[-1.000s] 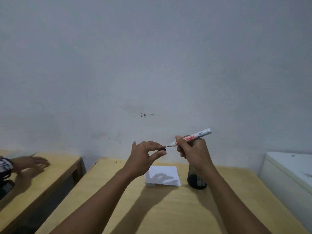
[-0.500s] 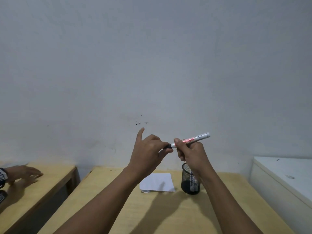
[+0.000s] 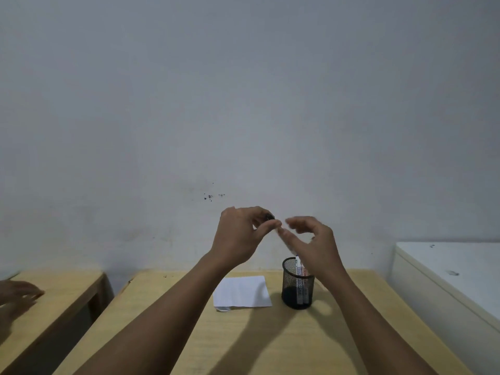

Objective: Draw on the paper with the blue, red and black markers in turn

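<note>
Mid-frame, the left hand [image 3: 239, 236] pinches a dark cap [image 3: 269, 217]. The right hand [image 3: 315, 240] curls loosely around a blurred marker [image 3: 286, 243]; grip unclear. Likely recapping, then returning it to the mesh cup [image 3: 297, 286]. Paper [image 3: 242, 291] lies just left of it on the wooden counter [image 3: 270, 342], before a grey wall [image 3: 243, 90].

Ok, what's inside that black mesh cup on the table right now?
Two markers stand upright in the black mesh cup, one with blue print, one with red. Their tops are hidden behind the right hand, and the dark bottom of the cup hides anything else.
</note>
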Demonstrator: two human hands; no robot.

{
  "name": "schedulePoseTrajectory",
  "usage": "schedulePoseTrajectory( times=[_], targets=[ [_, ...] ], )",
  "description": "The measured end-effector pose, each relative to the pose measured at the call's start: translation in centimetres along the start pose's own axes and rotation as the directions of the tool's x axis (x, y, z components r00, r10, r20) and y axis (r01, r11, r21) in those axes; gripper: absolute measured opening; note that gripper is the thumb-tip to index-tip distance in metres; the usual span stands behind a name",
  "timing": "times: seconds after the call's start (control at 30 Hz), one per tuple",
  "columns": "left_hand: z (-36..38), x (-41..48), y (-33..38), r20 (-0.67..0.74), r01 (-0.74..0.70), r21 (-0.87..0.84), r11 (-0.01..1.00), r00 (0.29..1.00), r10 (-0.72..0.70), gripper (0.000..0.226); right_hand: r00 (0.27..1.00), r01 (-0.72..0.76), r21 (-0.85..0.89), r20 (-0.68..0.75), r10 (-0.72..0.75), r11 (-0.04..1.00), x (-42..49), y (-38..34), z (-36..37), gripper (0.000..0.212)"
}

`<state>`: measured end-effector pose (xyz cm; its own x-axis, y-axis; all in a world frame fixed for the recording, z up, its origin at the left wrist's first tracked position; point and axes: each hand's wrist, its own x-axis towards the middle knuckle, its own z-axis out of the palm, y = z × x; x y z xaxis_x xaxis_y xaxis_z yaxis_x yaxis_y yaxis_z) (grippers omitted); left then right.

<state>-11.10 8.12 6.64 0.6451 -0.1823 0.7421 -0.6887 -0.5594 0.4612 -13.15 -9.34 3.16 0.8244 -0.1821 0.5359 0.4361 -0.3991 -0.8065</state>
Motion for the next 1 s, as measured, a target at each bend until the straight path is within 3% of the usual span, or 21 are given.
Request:
schedulePoseTrajectory(
  times=[0.07,0.27,0.37,0.43,0.57,0.7,0.87,1.0],
  targets=[
    [0.9,0.7,0.4,0.017,0.044,-0.046,0.998,0.999,-0.043,0.021,0.994,0.069,-0.029,0.088,-0.066,0.997,0.4,0.3,-0.4,0.013],
    [4.2,2.2,-0.1,0.066,0.189,-0.180,0.965,0.982,-0.180,0.036,0.996,0.085,-0.134,0.028,-0.082,0.987,3.0,2.2,-1.3,0.013],
    [6.2,1.7,-2.2,0.103,0.212,-0.038,0.976,0.973,-0.207,0.032,0.998,0.043,-0.145,-0.030,-0.048,0.988,4.1,4.1,-1.7,0.028],
    [7.6,0.6,-3.9,0.209,0.202,0.141,0.969,0.951,-0.229,0.029,1.000,0.017,-0.169,-0.006,-0.019,0.985,4.4,5.5,-1.6,0.045],
    [9.7,-2.0,-6.0,0.426,0.161,0.370,0.915,0.846,-0.321,0.038,0.998,0.007,-0.284,0.064,0.011,0.959,4.0,7.8,-0.5,0.057],
    [10.9,-3.4,-6.9,0.501,0.145,0.346,0.927,0.807,-0.314,0.037,0.986,-0.039,-0.370,0.134,0.095,0.928,3.7,9.7,0.9,0.049],
    [11.2,-3.5,-7.2,0.497,0.166,0.328,0.930,0.807,-0.319,0.037,0.978,-0.026,-0.553,0.157,0.135,0.833,3.5,11.2,1.9,0.036],
    [11.0,-3.4,-7.1,0.503,0.187,0.314,0.931,0.799,-0.330,0.038,0.982,-0.003,-0.611,0.147,0.117,0.792,3.7,11.3,2.1,0.042]
  ],
)
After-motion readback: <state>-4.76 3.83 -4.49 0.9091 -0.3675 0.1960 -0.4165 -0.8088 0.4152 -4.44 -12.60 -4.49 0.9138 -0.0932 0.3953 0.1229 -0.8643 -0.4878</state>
